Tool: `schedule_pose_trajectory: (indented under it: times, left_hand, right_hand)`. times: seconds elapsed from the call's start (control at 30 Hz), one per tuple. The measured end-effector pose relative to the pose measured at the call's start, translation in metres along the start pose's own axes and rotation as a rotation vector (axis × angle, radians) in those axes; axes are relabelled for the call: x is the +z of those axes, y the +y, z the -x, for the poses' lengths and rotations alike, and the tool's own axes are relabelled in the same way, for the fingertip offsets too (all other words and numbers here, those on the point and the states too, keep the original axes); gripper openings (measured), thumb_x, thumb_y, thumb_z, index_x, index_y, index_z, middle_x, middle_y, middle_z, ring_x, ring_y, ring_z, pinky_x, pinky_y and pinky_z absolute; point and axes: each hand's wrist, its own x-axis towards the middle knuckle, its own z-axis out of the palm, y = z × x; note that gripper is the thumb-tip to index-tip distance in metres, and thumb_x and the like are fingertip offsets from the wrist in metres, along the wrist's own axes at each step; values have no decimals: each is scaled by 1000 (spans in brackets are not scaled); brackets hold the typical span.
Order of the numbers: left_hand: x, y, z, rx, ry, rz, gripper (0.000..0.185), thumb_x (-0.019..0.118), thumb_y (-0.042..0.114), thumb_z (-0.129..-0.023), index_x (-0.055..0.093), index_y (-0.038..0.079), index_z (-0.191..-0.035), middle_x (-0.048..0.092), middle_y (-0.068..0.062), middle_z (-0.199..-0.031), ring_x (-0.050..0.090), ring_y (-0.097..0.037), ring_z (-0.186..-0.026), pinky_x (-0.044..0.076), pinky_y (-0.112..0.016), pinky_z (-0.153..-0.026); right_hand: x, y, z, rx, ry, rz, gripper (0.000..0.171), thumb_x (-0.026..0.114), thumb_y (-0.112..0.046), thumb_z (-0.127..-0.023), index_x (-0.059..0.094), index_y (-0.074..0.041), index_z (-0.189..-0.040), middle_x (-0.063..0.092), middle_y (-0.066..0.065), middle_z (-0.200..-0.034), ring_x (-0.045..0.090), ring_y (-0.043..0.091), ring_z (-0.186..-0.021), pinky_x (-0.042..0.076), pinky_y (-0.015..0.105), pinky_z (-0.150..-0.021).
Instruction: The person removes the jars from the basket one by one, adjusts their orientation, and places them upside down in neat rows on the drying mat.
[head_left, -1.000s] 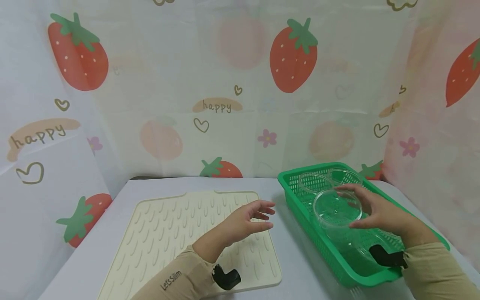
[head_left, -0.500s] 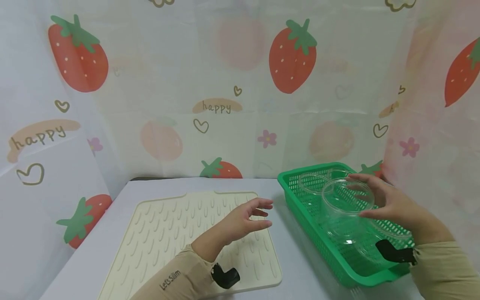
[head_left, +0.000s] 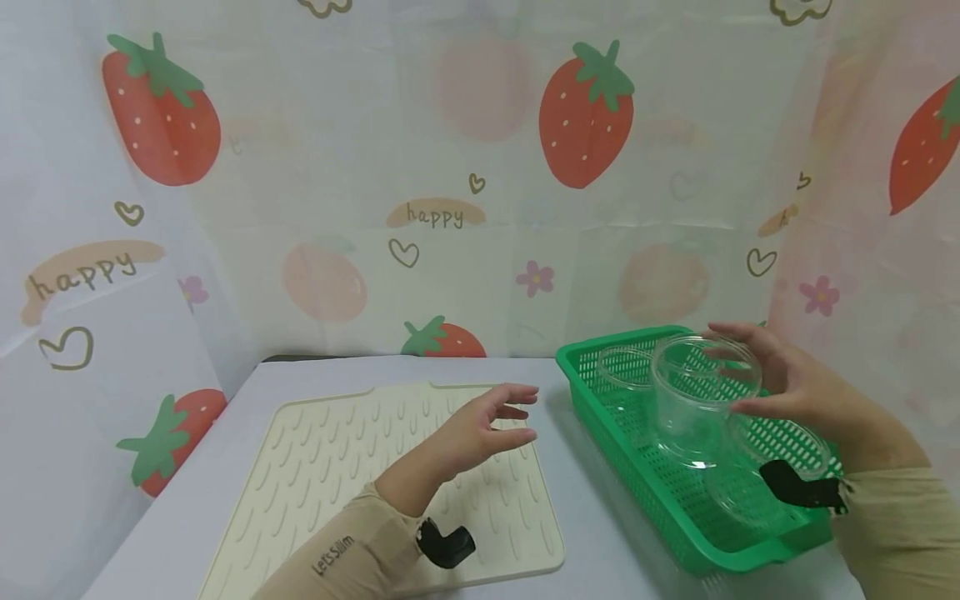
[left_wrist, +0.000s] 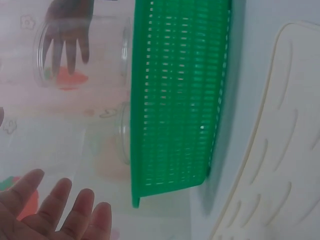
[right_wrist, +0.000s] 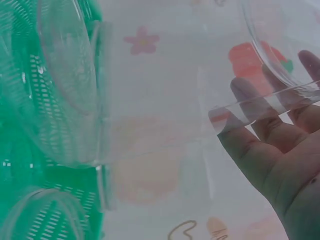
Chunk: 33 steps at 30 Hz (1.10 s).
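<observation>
Basket (head_left: 600, 392), green, stood right of mat (head_left: 337, 467). Above it hung clear container (head_left: 701, 396), upright, long axis vertical, cupped by right hand (head_left: 787, 387), fingers curled round its far side. Left hand (head_left: 480, 429) hovered well apart leftward, relaxed, holding nothing.

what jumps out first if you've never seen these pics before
The bright green basket at the table's right side grabs the eye first, with clear bowls lying in it. Just above it, the right hand holds a clear cup by its rim, lifted over the basket. The left hand hovers with loose fingers over a cream ridged mat at the left, all in front of a strawberry-print backdrop.
</observation>
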Motion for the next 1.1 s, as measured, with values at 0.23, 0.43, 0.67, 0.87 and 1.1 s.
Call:
schedule_pose_trajectory:
  times: [0.23,0.43,0.67,0.87,1.1]
  left_hand:
    - [-10,8,2,8,26,4,52,64,22,-86,43,22,-133,46,2,-134,45,-21,-121,43,-41,-92]
    - [-18,13,6,11,44,-6,52,63,23,-87,42,21,-134,45,2,-135,44,-22,-122,43,-42,-92]
    - [-31,19,11,24,87,-15,52,63,24,-86,42,22,-134,45,5,-134,45,-17,-121,43,-41,-93]
    - [-39,24,15,13,113,3,51,63,25,-86,43,27,-132,45,9,-133,44,-13,-121,42,-41,-94]
    - [-42,22,22,20,131,17,51,63,21,-86,43,24,-132,45,4,-134,43,-21,-123,41,-43,-94]
  right_hand:
    - [-5,-9,-10,-43,0,29,80,54,22,-74,18,0,-142,29,11,-142,41,8,-123,46,20,-87]
    - [-3,-18,-23,-75,-18,-10,73,53,24,-74,20,5,-137,28,17,-139,38,12,-127,43,21,-91]
    - [3,-27,-43,-103,-10,-62,73,53,25,-73,19,8,-135,30,13,-139,36,17,-127,48,27,-87]
    - [13,-32,-64,-209,-12,-113,76,54,28,-69,19,11,-135,28,21,-138,35,25,-127,43,27,-94]
    - [33,-35,-88,-297,11,-239,74,55,25,-72,16,12,-134,27,24,-138,33,32,-127,36,33,-102]
